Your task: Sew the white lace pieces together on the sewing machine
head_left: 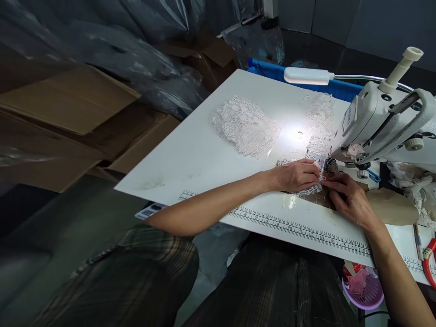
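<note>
My left hand (297, 176) rests on a piece of white lace (310, 190) at the sewing machine (356, 129), its fingers bent together over the fabric. Small red spots show on the lace by the fingertips. From the other side, my right hand (352, 200) reaches the lace edge with its forefinger; the thumb is apart from it, below. The presser foot (327, 164) stands just beyond my fingertips. More white lace (318, 118) stretches behind the needle area, and a heap of lace pieces (247, 127) lies to the left on the white table (204, 159).
A lit lamp (306, 76) hangs over the table. A printed ruler (289, 227) runs along the front edge. Red-handled scissors (429, 263) and fabric scraps (420, 190) lie right. A purple basket (366, 295) sits below; cardboard boxes (68, 100) stand left.
</note>
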A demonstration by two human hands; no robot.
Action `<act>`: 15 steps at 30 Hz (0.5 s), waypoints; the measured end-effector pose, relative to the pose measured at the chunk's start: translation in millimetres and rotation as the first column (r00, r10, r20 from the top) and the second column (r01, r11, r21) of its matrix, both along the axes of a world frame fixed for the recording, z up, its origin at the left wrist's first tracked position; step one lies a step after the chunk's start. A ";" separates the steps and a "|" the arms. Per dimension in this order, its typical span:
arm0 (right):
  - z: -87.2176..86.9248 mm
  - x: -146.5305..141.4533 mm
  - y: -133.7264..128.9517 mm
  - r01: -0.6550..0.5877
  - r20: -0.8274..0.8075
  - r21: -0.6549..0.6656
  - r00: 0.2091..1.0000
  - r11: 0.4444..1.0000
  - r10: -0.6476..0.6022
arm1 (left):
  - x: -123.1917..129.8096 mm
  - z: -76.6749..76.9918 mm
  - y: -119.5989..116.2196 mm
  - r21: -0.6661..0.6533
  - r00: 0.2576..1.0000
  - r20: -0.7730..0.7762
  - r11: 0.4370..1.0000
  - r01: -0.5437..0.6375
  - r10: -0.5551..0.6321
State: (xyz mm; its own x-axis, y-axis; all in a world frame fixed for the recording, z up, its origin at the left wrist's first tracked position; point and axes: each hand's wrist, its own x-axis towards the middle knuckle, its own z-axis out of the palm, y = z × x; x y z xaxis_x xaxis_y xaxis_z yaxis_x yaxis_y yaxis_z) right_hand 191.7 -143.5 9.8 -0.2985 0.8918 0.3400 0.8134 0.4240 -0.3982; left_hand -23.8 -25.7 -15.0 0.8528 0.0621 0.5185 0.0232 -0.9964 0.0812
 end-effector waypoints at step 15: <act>2.4 -8.0 -3.6 -0.077 0.299 0.099 0.953 0.992 0.044 | -0.8 17.4 -1.0 0.110 0.992 -0.055 0.988 -0.104 0.110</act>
